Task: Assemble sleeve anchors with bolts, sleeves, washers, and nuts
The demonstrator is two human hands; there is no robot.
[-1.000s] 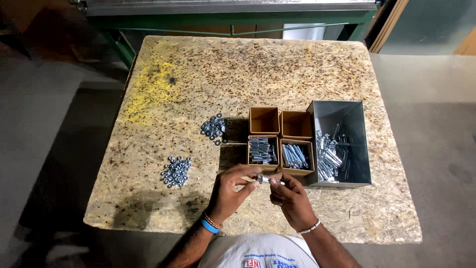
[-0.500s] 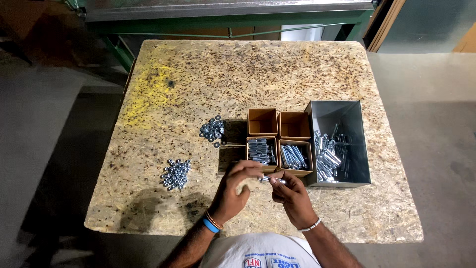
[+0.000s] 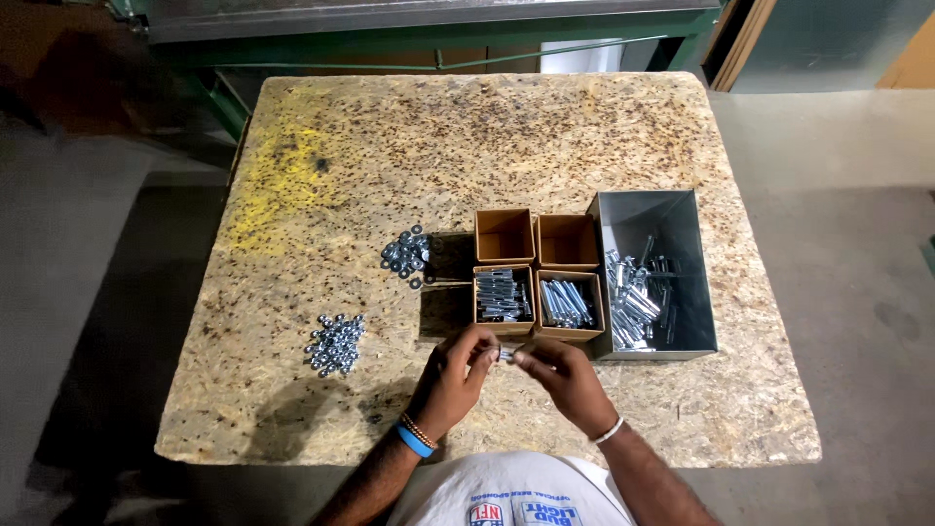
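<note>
My left hand (image 3: 456,375) and my right hand (image 3: 565,378) meet just in front of the cardboard boxes, pinching one small silver bolt (image 3: 505,356) between their fingertips. Two brown boxes nearest me hold bolts: the near left box (image 3: 504,295) and the near right box (image 3: 570,304). Behind them stand two empty brown boxes, one on the left (image 3: 504,236) and one on the right (image 3: 568,241). A grey metal bin (image 3: 654,273) with several loose bolts sits to their right.
A pile of washers (image 3: 408,254) lies left of the boxes. A pile of nuts (image 3: 335,343) lies nearer the left front. The chipboard table top (image 3: 438,136) has a yellow stain at the far left. A green metal frame (image 3: 438,34) runs behind the table.
Both hands stay together at the bolt, with only small finger movements. The camera view shifted slightly.
</note>
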